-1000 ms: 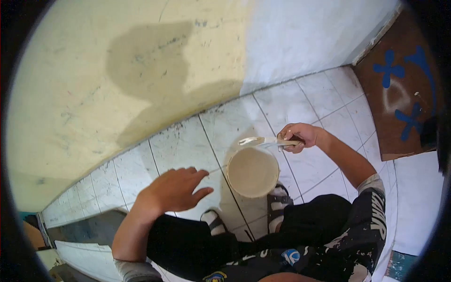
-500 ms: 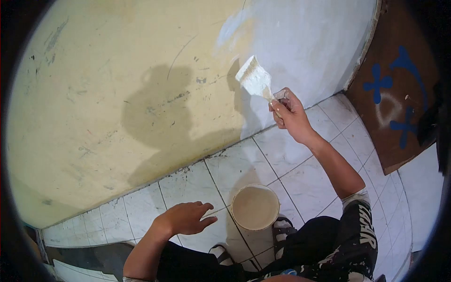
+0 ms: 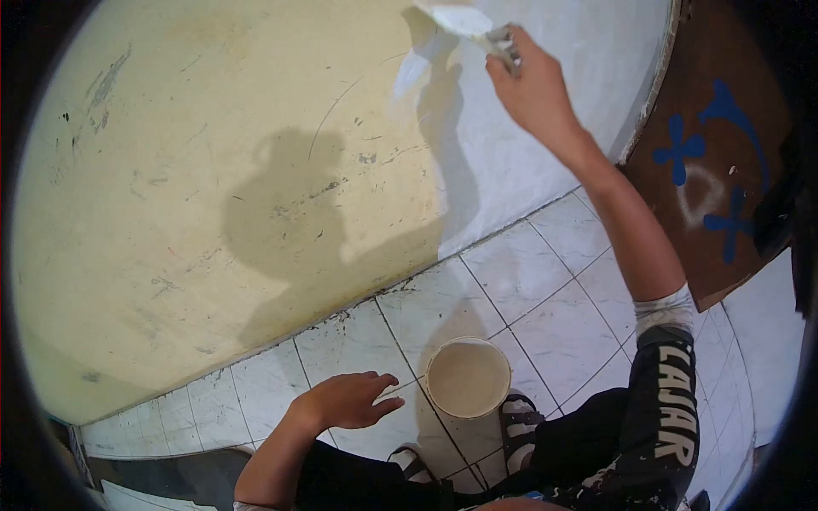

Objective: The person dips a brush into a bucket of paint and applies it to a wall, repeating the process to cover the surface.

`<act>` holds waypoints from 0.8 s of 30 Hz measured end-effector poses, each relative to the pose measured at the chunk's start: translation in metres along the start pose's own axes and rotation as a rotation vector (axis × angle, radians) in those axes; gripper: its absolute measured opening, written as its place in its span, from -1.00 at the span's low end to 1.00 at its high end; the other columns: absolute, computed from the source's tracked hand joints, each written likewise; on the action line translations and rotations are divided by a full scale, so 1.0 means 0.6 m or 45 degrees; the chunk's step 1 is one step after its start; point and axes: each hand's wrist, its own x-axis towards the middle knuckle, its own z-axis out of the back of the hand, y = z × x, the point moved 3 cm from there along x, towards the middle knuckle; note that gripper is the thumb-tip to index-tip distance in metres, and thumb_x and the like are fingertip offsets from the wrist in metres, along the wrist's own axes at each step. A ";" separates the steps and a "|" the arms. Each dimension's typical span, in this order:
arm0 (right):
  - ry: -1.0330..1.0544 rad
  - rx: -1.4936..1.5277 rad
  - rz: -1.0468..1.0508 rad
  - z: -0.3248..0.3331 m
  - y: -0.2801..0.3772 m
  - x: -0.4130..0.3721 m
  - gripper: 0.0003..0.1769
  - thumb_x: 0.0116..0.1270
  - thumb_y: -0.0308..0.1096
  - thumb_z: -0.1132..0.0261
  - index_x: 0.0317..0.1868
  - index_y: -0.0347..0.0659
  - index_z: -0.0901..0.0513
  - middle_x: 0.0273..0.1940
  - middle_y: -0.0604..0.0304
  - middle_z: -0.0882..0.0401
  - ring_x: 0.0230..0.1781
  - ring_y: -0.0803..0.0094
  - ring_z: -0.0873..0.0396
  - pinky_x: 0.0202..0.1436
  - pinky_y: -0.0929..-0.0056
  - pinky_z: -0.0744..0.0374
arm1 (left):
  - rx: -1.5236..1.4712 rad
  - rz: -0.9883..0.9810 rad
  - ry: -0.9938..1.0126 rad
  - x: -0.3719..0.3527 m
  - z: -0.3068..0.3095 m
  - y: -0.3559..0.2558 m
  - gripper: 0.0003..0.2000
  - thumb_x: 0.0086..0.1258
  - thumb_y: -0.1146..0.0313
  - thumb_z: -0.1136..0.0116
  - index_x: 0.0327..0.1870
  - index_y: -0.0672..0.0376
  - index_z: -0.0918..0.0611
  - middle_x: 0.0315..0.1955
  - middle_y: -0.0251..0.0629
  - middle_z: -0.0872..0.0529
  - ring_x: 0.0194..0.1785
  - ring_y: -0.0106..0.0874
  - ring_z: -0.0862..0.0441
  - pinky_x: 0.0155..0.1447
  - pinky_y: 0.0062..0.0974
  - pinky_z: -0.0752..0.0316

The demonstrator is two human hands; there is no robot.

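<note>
My right hand [image 3: 532,81] grips the handle of a paintbrush [image 3: 460,19], its bristles loaded with white paint and held up at the wall near the top of the view. The wall [image 3: 281,77] is yellow and scuffed on the left, whitish on the right, and the brush is close to where the two colours meet. Over the floor on the left, my left hand [image 3: 348,401] hangs with fingers apart and holds nothing. Just to its right stands a round bucket [image 3: 468,377] of pale beige liquid, between the hand and my sandalled foot.
White tiles [image 3: 443,294] cover the floor along the wall's base. To the right leans a brown panel [image 3: 656,204] with blue shapes. My sandalled feet [image 3: 518,426] are by the bucket. A dark piece [image 3: 170,477] lies at the lower left.
My right hand has raised the paintbrush up the wall, from mid-height to the top of the view. My left hand has stayed nearly in place.
</note>
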 end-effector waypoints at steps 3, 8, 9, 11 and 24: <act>0.132 -0.235 -0.067 -0.056 -0.040 -0.076 -0.57 0.40 -0.36 -0.32 0.21 -0.40 -0.58 -0.08 -0.27 -0.70 -0.18 -0.07 -0.71 -0.06 0.13 -0.65 | -0.001 -0.013 -0.049 0.003 -0.003 0.002 -0.43 0.66 -0.17 0.10 0.39 0.12 -0.52 0.09 0.05 -0.71 0.20 0.05 -0.65 0.29 -0.10 -0.54; 0.436 -0.157 -0.372 -0.095 -0.086 -0.244 -0.54 0.33 -0.42 -0.35 0.21 -0.42 -0.60 -0.06 -0.28 -0.68 -0.05 -0.19 -0.69 0.01 0.08 -0.65 | -0.004 0.023 -0.048 -0.006 -0.005 -0.005 -0.42 0.66 -0.16 0.09 0.40 0.12 -0.52 0.12 0.06 -0.71 0.21 0.05 -0.65 0.30 -0.11 -0.53; 0.436 -0.158 -0.374 -0.086 -0.088 -0.246 -0.54 0.33 -0.42 -0.35 0.21 -0.42 -0.60 -0.06 -0.28 -0.68 -0.05 -0.19 -0.69 0.01 0.08 -0.65 | -0.002 0.036 -0.045 -0.009 -0.002 -0.008 -0.42 0.66 -0.16 0.09 0.40 0.13 -0.52 0.13 0.06 -0.70 0.21 0.04 -0.65 0.31 -0.11 -0.53; 0.398 -0.132 -0.371 -0.066 -0.082 -0.238 -0.55 0.31 -0.40 -0.38 0.17 -0.44 -0.62 -0.07 -0.27 -0.69 -0.06 -0.19 -0.69 0.00 0.10 -0.65 | -0.004 0.048 -0.044 -0.012 0.006 -0.015 -0.42 0.66 -0.16 0.09 0.40 0.13 -0.52 0.14 0.06 -0.70 0.21 0.04 -0.65 0.31 -0.12 -0.53; 0.261 -0.142 -0.065 -0.058 -0.056 -0.074 -0.64 0.36 -0.30 -0.31 0.09 -0.30 -0.61 -0.24 -0.26 -0.69 -0.12 -0.24 -0.67 -0.02 -0.06 -0.64 | 0.003 0.165 0.002 -0.007 0.005 -0.007 -0.42 0.67 -0.14 0.06 0.45 0.13 -0.48 0.20 0.03 -0.67 0.23 -0.02 -0.66 0.34 -0.15 -0.53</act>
